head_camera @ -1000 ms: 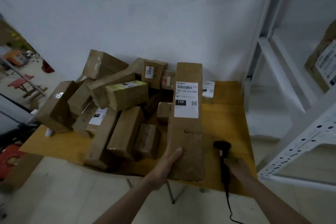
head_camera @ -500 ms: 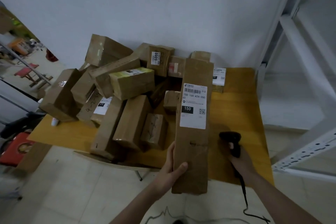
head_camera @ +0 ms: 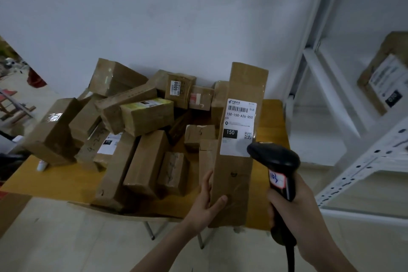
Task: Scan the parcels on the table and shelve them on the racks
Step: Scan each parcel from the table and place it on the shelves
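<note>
My left hand (head_camera: 206, 202) grips the lower end of a long brown parcel (head_camera: 239, 174), held upright with its white shipping label (head_camera: 239, 127) facing me. My right hand (head_camera: 287, 212) grips the handle of a black barcode scanner (head_camera: 274, 159). The scanner's head sits just right of the label's lower corner and points at it. A heap of several brown parcels (head_camera: 141, 139) covers the yellow table (head_camera: 57, 180) to the left of the held parcel.
A white metal rack (head_camera: 362, 161) stands at the right, with one labelled parcel (head_camera: 384, 81) on a shelf. The scanner's cable (head_camera: 290, 258) hangs down from my right hand. A small white bottle (head_camera: 41, 165) stands on the table's left side. An open doorway shows at far left.
My right hand has lifted the scanner off the table and raised it to the label. My left hand has brought the long parcel upright and closer.
</note>
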The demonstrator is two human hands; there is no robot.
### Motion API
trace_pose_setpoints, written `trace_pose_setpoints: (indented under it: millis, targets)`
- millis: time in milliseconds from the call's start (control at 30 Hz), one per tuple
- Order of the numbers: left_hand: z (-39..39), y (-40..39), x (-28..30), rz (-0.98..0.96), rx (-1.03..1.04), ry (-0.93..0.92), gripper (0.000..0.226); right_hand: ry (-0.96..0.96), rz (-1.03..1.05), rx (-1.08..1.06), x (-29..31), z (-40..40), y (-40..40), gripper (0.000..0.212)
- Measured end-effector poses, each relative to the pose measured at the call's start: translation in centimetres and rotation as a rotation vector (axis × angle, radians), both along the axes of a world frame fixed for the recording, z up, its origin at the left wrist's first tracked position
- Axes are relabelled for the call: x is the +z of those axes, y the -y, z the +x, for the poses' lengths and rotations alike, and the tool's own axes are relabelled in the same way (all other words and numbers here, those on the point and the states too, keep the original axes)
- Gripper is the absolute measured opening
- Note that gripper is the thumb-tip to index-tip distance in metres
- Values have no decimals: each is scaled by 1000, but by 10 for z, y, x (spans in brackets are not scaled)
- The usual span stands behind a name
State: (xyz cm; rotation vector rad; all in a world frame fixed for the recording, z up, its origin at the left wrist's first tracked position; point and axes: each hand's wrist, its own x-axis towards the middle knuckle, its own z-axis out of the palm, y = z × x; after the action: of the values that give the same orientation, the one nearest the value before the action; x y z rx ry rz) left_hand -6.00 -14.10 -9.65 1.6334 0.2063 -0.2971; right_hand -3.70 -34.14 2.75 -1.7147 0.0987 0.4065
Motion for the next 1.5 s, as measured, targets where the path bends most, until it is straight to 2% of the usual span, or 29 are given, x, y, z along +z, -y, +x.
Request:
trace_pose_setpoints:
  millis: [100, 400, 533, 933, 1067, 1233, 1333, 1433, 1500]
  targets:
    - [2, 4, 4, 13, 29, 11, 72, 45, 50, 18, 21, -1, -6, 13]
    - [1, 12, 12, -5, 47, 56, 73, 141, 176, -8, 55, 8, -16, 17]
    - [0, 17, 15, 5, 40, 81, 79, 144, 183, 8, 57, 8, -19, 17]
    - [-1, 17, 17, 21, 33, 76, 76, 172, 152, -28, 48, 10, -14, 17]
    - [-4, 5, 19, 4, 66, 71, 87, 122, 51, -136, 6, 32, -2, 19]
    - [-9, -17, 26, -37, 138, 10, 99, -134, -256, -91, -116, 76, 4, 3]
    - [-8, -31, 23, -71, 152, -24, 104, -199, -361, 33, -178, 92, -4, 6]
    - [-6, -43, 21, -96, 131, -72, 109, -225, -411, 80, -206, 103, -19, 9]
    - [-3, -47, 22, -111, 106, -77, 103, -223, -431, 59, -214, 106, -26, 20]
